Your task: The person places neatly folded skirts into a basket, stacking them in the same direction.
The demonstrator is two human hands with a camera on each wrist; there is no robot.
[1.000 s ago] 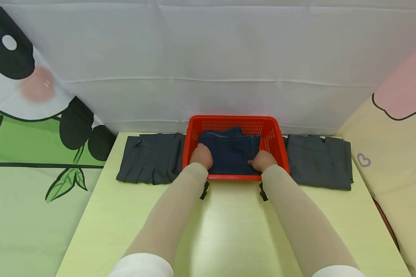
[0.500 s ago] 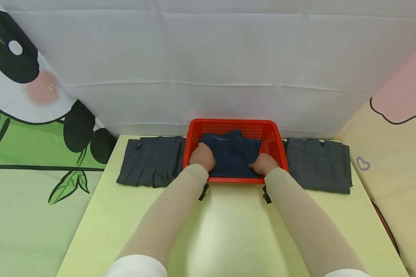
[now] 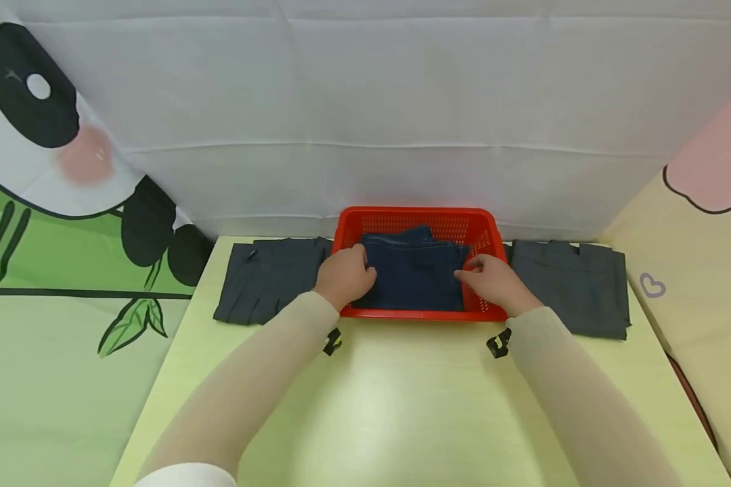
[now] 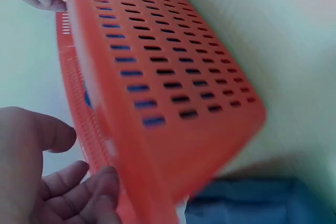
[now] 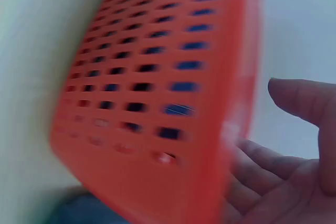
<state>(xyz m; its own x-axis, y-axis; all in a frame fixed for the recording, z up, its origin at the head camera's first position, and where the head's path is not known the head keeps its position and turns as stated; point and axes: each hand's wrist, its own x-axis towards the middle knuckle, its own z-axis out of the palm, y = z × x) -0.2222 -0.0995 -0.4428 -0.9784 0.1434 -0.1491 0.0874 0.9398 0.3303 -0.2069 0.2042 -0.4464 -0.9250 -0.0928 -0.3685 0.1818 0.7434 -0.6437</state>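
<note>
Folded dark blue denim [image 3: 414,274] lies inside the red plastic basket [image 3: 423,314] in the head view. My left hand [image 3: 344,277] hovers at the basket's left rim, beside the denim. Its thumb and fingers stand apart in the left wrist view, with nothing between them. At the right end, my right hand [image 3: 493,281] is over the basket's rim, a little away from the denim. Thumb and fingers of that hand [image 5: 294,166] are spread with no cloth in them in the right wrist view. Blue cloth shows through the basket's slots.
A folded dark grey pleated garment [image 3: 268,281] lies left of the basket, partly behind my left hand. Another folded grey garment [image 3: 569,287] lies to the right. Both rest on the pale yellow table [image 3: 390,399], whose back edge meets a white cloth backdrop [image 3: 402,101].
Both hands have let go of the denim and moved outward to the basket's sides, the left one leftward and the right one rightward. The denim stays in the basket.
</note>
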